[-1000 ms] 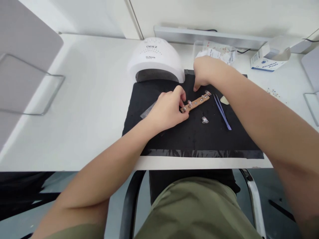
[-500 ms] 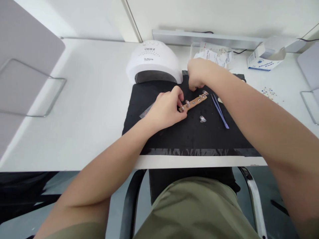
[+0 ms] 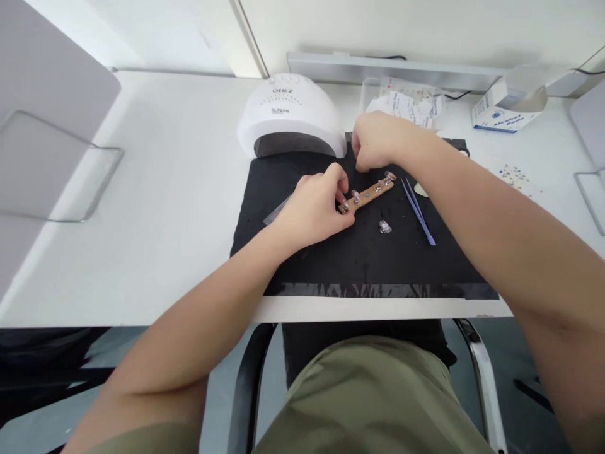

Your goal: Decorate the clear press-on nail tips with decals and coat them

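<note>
A narrow wooden strip (image 3: 367, 194) lies aslant on the black mat (image 3: 340, 268), bearing several small clear, shiny pieces on little metal stands. My left hand (image 3: 314, 205) pinches the strip's left end between thumb and fingers. Beyond the strip, my right hand (image 3: 378, 139) hovers over the back of the mat with its fingers curled downward; whatever they hold is hidden beneath the hand. A loose clear, shiny piece (image 3: 385, 226) rests on the mat in front of the strip. Purple tweezers (image 3: 418, 213) lie to the strip's right, touched by neither hand.
A white nail lamp (image 3: 293, 113) stands at the mat's back left. Behind my right hand is a clear plastic container (image 3: 370, 93) with white packets (image 3: 410, 108). An alcohol pads box (image 3: 508, 115) stands at the back right, and tiny coloured gems (image 3: 513, 176) are scattered before it.
My right hand has shifted very slightly, its fingers still curled. My left hand keeps its hold on the strip. The view has moved a little.
</note>
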A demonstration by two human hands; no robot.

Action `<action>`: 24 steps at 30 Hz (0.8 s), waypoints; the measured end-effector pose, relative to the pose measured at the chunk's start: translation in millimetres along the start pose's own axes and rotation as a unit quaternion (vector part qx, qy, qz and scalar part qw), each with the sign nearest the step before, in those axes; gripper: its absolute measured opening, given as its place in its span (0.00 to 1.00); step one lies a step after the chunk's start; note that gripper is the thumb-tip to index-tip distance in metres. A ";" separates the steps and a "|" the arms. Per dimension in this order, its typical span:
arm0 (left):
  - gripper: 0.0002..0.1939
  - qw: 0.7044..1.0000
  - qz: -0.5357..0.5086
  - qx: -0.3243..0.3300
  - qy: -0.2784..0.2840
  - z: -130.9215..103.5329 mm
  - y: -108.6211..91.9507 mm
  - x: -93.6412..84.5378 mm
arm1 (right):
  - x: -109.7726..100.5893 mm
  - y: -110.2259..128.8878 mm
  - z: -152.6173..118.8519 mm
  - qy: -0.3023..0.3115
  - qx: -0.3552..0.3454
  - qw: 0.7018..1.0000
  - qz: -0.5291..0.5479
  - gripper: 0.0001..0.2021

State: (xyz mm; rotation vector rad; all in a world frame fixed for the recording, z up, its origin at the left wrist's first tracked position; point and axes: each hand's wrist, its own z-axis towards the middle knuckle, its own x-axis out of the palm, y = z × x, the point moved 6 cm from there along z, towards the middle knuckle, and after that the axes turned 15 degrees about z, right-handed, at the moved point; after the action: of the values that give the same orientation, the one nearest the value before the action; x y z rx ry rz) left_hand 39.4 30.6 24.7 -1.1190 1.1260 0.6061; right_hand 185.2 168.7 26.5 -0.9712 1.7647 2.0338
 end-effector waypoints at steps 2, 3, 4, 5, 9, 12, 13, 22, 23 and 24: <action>0.23 1.000 0.001 -0.004 0.004 1.0 -0.3 0.8 | 3.0 6.9 -7.2 0.057 0.029 0.997 -0.053 0.16; 0.23 1.000 0.001 -0.006 0.005 1.3 -0.4 1.1 | 5.9 9.6 -11.1 0.102 0.046 0.986 -0.124 0.16; 0.23 1.000 0.002 -0.007 0.006 1.6 -0.4 1.2 | 7.0 13.0 -14.4 0.131 0.056 0.973 -0.183 0.15; 0.23 1.000 0.002 -0.007 0.008 1.8 -0.6 1.2 | 6.3 17.7 -16.6 0.142 0.060 0.968 -0.199 0.15; 0.22 1.000 0.000 -0.004 0.014 1.6 -0.6 0.9 | 4.6 32.8 -20.6 0.184 0.054 0.956 -0.224 0.15; 0.21 1.000 -0.002 -0.008 0.018 1.3 0.1 1.1 | 5.5 37.2 -21.7 0.212 0.049 0.946 -0.241 0.11; 0.21 1.000 -0.002 -0.008 0.017 1.3 0.2 1.1 | 6.3 37.6 -22.2 0.219 0.049 0.943 -0.246 0.10; 0.22 1.000 -0.004 0.000 0.009 4.0 1.8 2.9 | 19.2 31.0 -25.8 0.220 0.019 0.938 -0.269 0.10; 0.22 1.000 -0.005 -0.001 0.010 3.9 1.4 2.9 | 19.5 31.9 -25.9 0.219 0.015 0.940 -0.262 0.11; 0.22 1.000 -0.006 -0.001 0.011 3.6 0.9 2.8 | 18.8 34.1 -26.6 0.220 0.013 0.942 -0.253 0.11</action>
State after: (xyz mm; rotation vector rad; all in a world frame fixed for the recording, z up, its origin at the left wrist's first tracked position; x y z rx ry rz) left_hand 41.1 33.9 21.8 -1.1358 1.1365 0.5876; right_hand 158.8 131.9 39.8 -1.7644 1.4968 1.5428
